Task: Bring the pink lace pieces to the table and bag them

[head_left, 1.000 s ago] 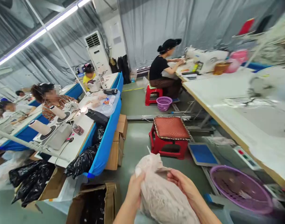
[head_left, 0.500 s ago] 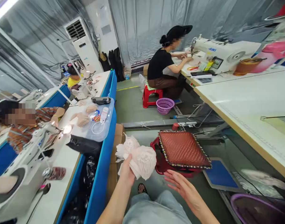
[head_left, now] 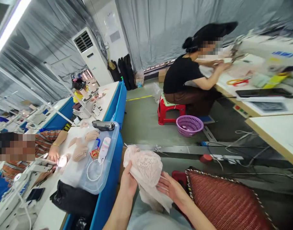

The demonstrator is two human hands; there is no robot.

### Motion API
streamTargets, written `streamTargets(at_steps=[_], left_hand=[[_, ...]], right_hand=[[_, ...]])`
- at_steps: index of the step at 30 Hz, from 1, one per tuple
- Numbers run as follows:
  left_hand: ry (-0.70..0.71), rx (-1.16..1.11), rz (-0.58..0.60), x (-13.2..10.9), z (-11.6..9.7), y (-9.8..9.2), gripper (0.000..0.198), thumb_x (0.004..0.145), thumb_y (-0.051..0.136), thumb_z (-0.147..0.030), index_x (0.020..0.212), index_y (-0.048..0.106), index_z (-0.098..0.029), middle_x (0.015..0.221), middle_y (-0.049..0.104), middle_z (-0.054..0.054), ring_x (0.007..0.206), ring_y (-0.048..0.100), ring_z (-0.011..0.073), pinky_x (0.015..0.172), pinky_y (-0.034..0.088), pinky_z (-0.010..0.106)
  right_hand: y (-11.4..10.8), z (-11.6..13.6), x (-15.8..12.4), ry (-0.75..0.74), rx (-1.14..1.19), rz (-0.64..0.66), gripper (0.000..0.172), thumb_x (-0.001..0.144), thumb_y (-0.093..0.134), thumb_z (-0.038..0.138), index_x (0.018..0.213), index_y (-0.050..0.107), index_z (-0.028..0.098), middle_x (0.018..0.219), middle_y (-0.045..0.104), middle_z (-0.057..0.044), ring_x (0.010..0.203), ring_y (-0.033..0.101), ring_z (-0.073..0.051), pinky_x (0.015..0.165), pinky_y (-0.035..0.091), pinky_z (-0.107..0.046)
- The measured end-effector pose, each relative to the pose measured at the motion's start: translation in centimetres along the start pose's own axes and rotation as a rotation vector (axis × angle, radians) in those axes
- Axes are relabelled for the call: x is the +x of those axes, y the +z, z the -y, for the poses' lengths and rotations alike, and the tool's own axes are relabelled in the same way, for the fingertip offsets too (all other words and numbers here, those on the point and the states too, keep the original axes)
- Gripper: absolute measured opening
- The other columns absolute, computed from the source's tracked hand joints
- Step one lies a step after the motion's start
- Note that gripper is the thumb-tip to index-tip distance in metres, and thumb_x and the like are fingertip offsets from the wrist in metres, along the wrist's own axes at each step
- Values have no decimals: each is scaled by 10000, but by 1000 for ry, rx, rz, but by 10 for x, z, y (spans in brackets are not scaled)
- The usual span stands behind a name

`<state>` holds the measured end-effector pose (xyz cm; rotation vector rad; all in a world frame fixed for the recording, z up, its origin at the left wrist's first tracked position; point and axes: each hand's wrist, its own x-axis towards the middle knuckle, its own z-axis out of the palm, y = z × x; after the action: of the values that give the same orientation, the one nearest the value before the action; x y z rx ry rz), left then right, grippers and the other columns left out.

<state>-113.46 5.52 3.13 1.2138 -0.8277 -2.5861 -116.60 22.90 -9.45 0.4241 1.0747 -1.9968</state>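
My left hand [head_left: 128, 182] grips a bundle of pale pink lace pieces [head_left: 144, 169] from its left side, at the lower middle of the view. My right hand [head_left: 171, 189] presses against the bundle's lower right, fingers spread on the fabric. The bundle hangs over my lap, between a blue-sided worktable [head_left: 110, 188] on the left and a red stool with a woven cushion [head_left: 223, 201] on the right.
A clear plastic tray [head_left: 98, 179] with beige cups, a bottle and a cord sits on the left table; a person sews there. Ahead, another person on a red stool [head_left: 169, 111] works at a white table [head_left: 268, 108], a purple basket [head_left: 189, 125] beside them. Cables cross the floor.
The view has swung and moved nearer the left table. My right hand, half a second ago apart and empty, has come onto the lace bundle, which both hands hold lower and closer.
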Motion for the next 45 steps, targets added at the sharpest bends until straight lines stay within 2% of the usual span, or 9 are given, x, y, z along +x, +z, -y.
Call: streamTargets(at_steps=[7,12,16,20,24,29,34,39,45], left_hand=[[0,-18,7,93,-24,51,408,957,525,-205,1319,571,-21,1146,718,183,1084,688,266,1025,522,350],[-49,-27,54,172,-65,111,407,971,493,-230,1301,573,-4,1176,702,200,1100,679,279,1022,526,371],[-69,-15,69,220,-103,163,418,973,484,-222,1335,550,-25,1198,697,185,1154,654,264,1058,499,364],[-62,-4,88,264,-131,206,429,971,484,-218,1373,533,-77,1217,691,173,1226,609,265,1095,464,402],[-40,8,126,307,-149,239,420,967,500,-212,1371,541,-104,1247,678,164,1278,566,274,1143,404,443],[3,51,110,360,-160,272,379,949,520,-183,1315,584,-106,1279,660,163,1282,562,273,1125,431,417],[144,159,37,427,-153,314,309,890,602,-134,1196,639,-113,1248,680,155,1220,611,268,1075,479,372],[132,221,-55,494,-147,394,273,888,635,-240,1116,667,-94,1193,702,178,1198,623,318,1045,505,419],[116,374,-156,552,-144,479,385,859,693,-296,1203,640,-129,1343,621,151,1280,558,323,1089,458,420]], right_hand=[[23,77,93,-193,-115,-117,576,478,875,545,875,701,166,878,728,-97,832,670,-278,691,526,-330],[42,161,155,-431,-129,-267,558,513,865,575,861,663,189,849,714,-50,781,640,-226,645,497,-284],[65,221,190,-573,-167,-363,556,548,849,605,850,625,195,664,629,-3,567,545,-154,513,429,-264],[69,256,218,-666,-197,-461,580,562,821,647,854,583,206,491,460,73,429,409,-110,457,365,-266],[64,278,245,-675,-245,-523,576,595,773,678,856,580,203,482,459,60,463,439,-131,491,363,-281],[65,314,308,-596,-332,-411,536,624,737,653,869,613,193,517,477,43,482,458,-141,511,376,-293],[60,387,399,-523,-414,-219,527,604,697,666,825,610,196,536,501,34,453,454,-134,463,362,-277],[40,481,477,-458,-474,-102,486,626,664,665,785,602,210,538,499,36,449,444,-123,447,349,-253],[20,557,522,-392,-512,-40,488,718,604,662,858,578,195,586,487,36,476,444,-120,455,351,-240]])
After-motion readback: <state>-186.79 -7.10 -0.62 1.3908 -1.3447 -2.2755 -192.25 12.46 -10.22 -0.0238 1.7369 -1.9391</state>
